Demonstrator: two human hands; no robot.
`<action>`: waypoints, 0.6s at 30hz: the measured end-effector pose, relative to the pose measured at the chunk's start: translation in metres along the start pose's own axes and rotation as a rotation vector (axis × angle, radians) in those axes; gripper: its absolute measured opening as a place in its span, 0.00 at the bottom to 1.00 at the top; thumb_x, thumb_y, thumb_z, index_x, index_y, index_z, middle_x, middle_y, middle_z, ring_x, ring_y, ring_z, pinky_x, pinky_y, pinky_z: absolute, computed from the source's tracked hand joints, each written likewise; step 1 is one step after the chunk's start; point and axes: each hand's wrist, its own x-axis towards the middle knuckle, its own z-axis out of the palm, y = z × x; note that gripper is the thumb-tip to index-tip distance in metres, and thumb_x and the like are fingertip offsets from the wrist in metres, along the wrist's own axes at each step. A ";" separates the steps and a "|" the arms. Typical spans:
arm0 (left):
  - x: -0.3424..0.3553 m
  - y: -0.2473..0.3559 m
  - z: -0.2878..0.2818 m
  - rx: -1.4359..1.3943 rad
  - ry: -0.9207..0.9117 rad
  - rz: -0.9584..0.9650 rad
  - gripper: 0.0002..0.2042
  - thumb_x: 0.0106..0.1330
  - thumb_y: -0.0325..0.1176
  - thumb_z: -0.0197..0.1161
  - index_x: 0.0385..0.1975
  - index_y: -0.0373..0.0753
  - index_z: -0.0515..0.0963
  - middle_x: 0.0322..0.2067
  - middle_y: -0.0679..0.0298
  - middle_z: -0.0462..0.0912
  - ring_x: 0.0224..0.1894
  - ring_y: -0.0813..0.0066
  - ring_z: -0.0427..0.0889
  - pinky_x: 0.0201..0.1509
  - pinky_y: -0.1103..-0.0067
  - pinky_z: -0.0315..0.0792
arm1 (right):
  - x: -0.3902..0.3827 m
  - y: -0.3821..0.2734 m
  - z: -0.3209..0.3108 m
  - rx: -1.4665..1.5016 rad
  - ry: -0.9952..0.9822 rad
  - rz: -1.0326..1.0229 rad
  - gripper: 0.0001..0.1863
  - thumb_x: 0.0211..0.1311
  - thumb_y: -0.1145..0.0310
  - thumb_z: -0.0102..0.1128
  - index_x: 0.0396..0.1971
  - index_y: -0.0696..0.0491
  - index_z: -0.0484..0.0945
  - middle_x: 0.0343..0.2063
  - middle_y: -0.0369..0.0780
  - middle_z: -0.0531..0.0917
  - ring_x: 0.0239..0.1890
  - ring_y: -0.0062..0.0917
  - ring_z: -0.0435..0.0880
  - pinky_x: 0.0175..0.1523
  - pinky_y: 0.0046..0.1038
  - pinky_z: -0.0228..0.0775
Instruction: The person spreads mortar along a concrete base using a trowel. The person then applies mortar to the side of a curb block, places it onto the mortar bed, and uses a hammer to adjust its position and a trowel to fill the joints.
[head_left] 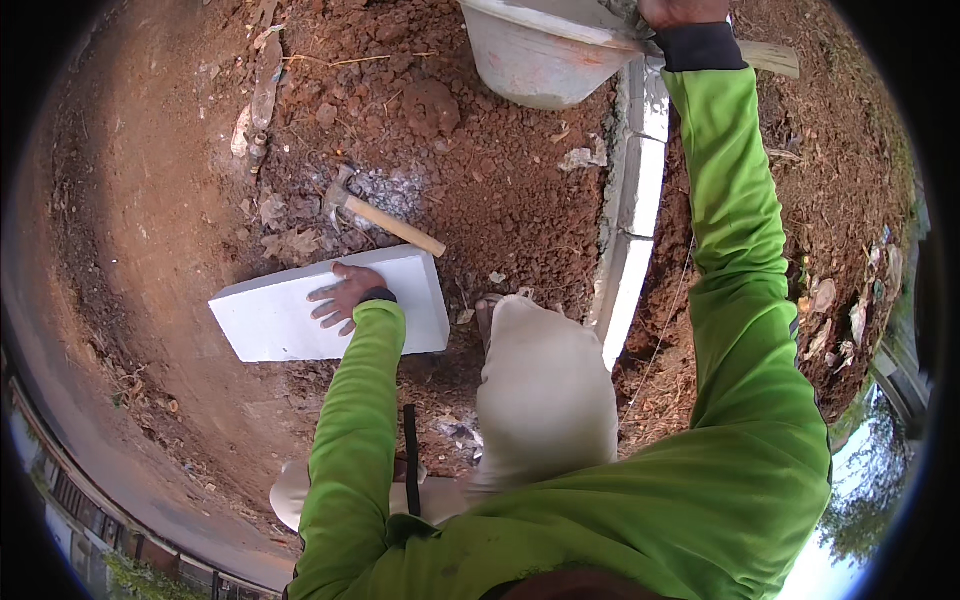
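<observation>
The white block (pixel 265 318) lies on the reddish soil (pixel 520 190) ahead of the person and to the left; its long axis runs roughly left to right across the person's front, the right end set slightly farther forward than the left; that right end faces toward the bent knee (pixel 545 390).

The left hand (pixel 348 296) rests palm down on the block, right of its middle; its fingers are spread apart and point left, with the thumb on the far side, and clasp nothing; the left forearm reaches forward and slightly right from the lower edge.

The right arm stretches far forward, nearly straight; the right hand (pixel 688 10) is at the rim of a pale tub (pixel 550 65), cut off by the upper edge, so I cannot tell whether its fingers are closed; a flat wooden piece (pixel 772 58) juts out right of the cuff.

A hammer (pixel 388 220) lies just beyond the block, its handle slanting toward the block's far right corner; a row of pale blocks (pixel 640 185) runs below the tub, near a thin string (pixel 662 340).
</observation>
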 end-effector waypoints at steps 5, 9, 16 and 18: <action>0.002 0.002 0.001 -0.084 -0.008 0.026 0.44 0.71 0.69 0.37 0.78 0.41 0.46 0.77 0.39 0.40 0.77 0.30 0.39 0.72 0.36 0.41 | -0.159 0.042 -0.065 -0.012 0.058 0.141 0.11 0.66 0.64 0.52 0.24 0.49 0.66 0.17 0.30 0.58 0.16 0.17 0.54 0.37 0.34 0.69; -0.006 0.009 -0.006 -0.131 -0.046 0.016 0.43 0.71 0.66 0.38 0.78 0.42 0.45 0.76 0.37 0.38 0.77 0.28 0.38 0.73 0.37 0.41 | -0.226 0.071 -0.098 -0.052 -0.050 -0.062 0.08 0.68 0.67 0.56 0.32 0.56 0.75 0.21 0.33 0.68 0.20 0.17 0.65 0.38 0.29 0.76; 0.026 0.005 0.002 -0.316 -0.066 -0.091 0.46 0.69 0.69 0.40 0.78 0.41 0.44 0.77 0.39 0.37 0.77 0.30 0.37 0.72 0.35 0.43 | -0.270 0.110 -0.086 -0.488 -0.103 -0.262 0.16 0.59 0.60 0.62 0.28 0.59 0.75 0.22 0.44 0.76 0.27 0.31 0.76 0.35 0.35 0.68; 0.027 0.001 -0.008 -0.383 -0.114 -0.064 0.45 0.70 0.68 0.41 0.78 0.41 0.44 0.76 0.37 0.38 0.77 0.29 0.38 0.72 0.36 0.43 | -0.289 0.113 -0.087 -0.572 -0.157 -0.162 0.18 0.60 0.57 0.60 0.30 0.60 0.77 0.24 0.43 0.78 0.29 0.31 0.78 0.37 0.32 0.70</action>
